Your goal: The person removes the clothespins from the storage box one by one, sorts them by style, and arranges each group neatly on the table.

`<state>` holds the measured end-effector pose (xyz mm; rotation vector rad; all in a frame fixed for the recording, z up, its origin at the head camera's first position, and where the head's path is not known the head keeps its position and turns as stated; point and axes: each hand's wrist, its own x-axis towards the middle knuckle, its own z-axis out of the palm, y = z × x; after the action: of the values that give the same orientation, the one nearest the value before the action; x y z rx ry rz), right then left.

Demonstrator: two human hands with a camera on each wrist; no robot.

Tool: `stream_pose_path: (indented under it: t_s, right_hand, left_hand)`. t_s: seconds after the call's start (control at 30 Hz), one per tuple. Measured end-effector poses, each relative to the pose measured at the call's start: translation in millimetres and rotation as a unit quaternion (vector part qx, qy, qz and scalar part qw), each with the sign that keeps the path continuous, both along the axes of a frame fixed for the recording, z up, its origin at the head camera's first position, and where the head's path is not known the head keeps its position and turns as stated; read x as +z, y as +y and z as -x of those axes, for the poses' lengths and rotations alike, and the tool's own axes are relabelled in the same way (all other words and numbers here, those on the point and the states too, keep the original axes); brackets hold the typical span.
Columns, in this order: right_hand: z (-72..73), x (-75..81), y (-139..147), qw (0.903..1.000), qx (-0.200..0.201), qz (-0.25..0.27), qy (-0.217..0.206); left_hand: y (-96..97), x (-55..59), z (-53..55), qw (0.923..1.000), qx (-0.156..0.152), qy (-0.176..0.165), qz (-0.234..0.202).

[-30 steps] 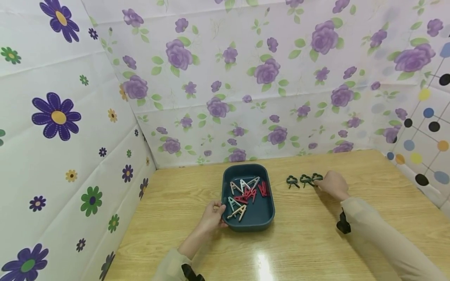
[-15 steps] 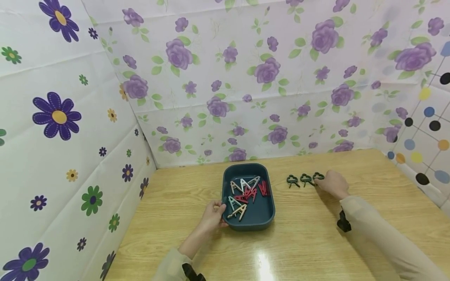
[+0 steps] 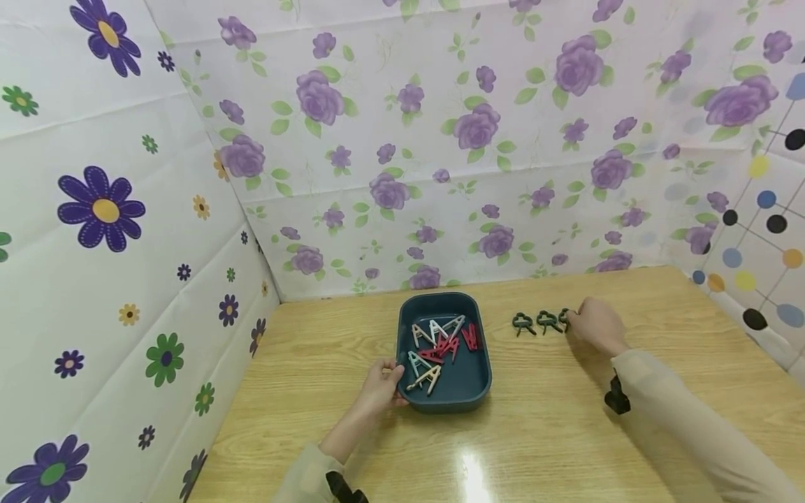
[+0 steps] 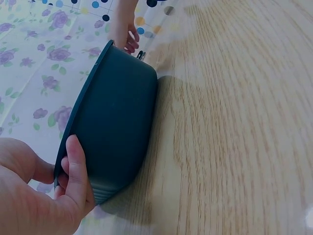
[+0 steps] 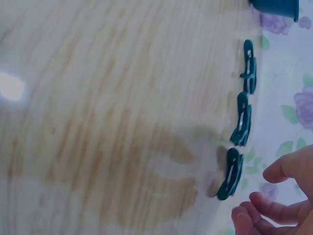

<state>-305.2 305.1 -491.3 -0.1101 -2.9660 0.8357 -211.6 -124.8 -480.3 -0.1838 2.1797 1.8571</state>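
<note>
A dark teal plastic bin (image 3: 465, 381) stands mid-table with several clothespins (image 3: 434, 349) in it: red, white, pale pink, light teal and beige. My left hand (image 3: 379, 385) grips its near left rim, thumb on the inside and fingers against the outer wall (image 4: 110, 117). To the right of the bin, three dark green cloud-shaped clips lie in a row: a left clip (image 3: 523, 323), a middle clip (image 3: 548, 321) and a right clip (image 5: 231, 175). My right hand (image 3: 599, 327) is at the right clip and partly covers it in the head view. In the right wrist view, its thumb and fingers (image 5: 281, 209) are parted, beside that clip, with nothing between them.
The wooden table (image 3: 534, 447) runs up to a flowered cloth backdrop (image 3: 377, 140) behind the bin and clips. Patterned cloth walls (image 3: 107, 314) stand at the left and right. A light reflection (image 3: 472, 475) shows near the front.
My right hand has shifted slightly at the right clip, which is now more covered in the head view. The left hand, the bin and the other two clips have stayed in place.
</note>
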Motion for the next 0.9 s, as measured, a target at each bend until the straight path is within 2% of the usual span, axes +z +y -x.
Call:
stream_pose_path:
  t_s: [0.1,0.33,0.5,0.7,0.9]
  right_hand:
    - [-1.0,3.0,-5.1,0.9987,0.027,0.009,0.043]
    - [-0.9,5.6,-20.7,0.9954,0.057,0.018,0.075]
    - [1.3,7.2,-32.2,0.9911,0.078,0.017,0.106]
    - [3.9,14.3,-47.5,0.9853,0.119,0.025,0.12]
    - [3.3,19.6,-63.1,0.982,0.144,0.033,0.117]
  left_hand:
    - [1.2,3.2,-2.3,1.0,0.004,0.003,0.003]
    - [0.8,6.4,-5.7,0.9998,0.002,0.018,-0.002]
    - [1.6,4.2,-4.3,0.9999,0.006,0.009,0.001]
    - [1.4,3.9,-2.3,0.9999,0.008,0.002,0.006]
    - [1.1,3.0,-1.2,0.9999,0.01,-0.003,0.007]
